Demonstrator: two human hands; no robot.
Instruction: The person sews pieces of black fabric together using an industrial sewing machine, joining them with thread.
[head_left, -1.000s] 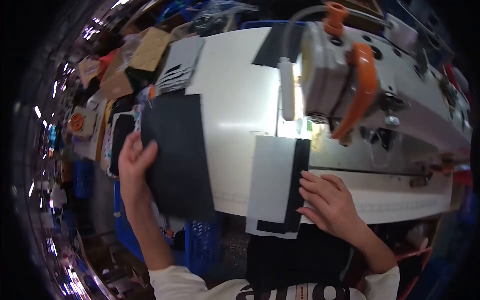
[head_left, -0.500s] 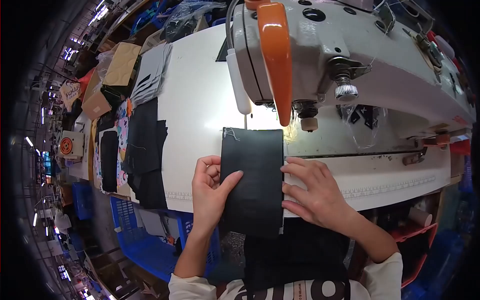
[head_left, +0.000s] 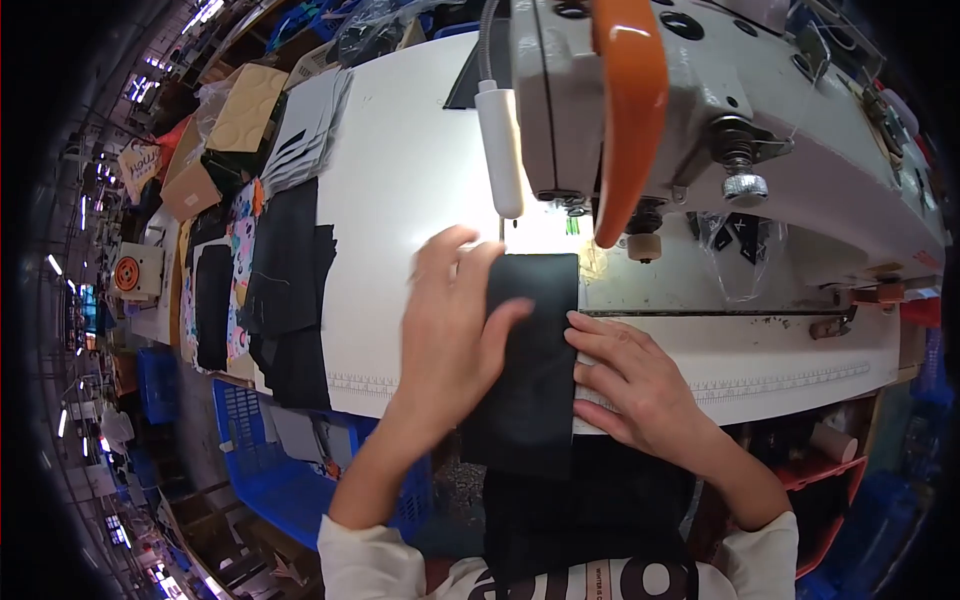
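Note:
A black rectangular panel of fabric or leather-like material (head_left: 535,370) lies in front of the sewing machine, its far edge just short of the needle area and its near end over my lap. My left hand (head_left: 445,325), a little blurred, is over the panel's left side. Its fingers reach toward the far left corner and the thumb is stretched out apart over the panel. My right hand (head_left: 635,380) rests along the panel's right edge with fingers spread and fingertips touching that edge. The pale loose threads at the far left corner are not visible now.
The sewing machine (head_left: 760,130) with its orange guard (head_left: 632,110) and white lamp (head_left: 498,150) stands ahead. Black fabric pieces (head_left: 285,270) and grey sheets (head_left: 305,130) are stacked at left. A blue basket (head_left: 270,490) sits below the table, a red bin (head_left: 835,510) at right.
My left hand has moved up and right from the panel's left edge toward its far corner, its thumb lifting off. My right hand stays at the right edge. The view has shifted slightly.

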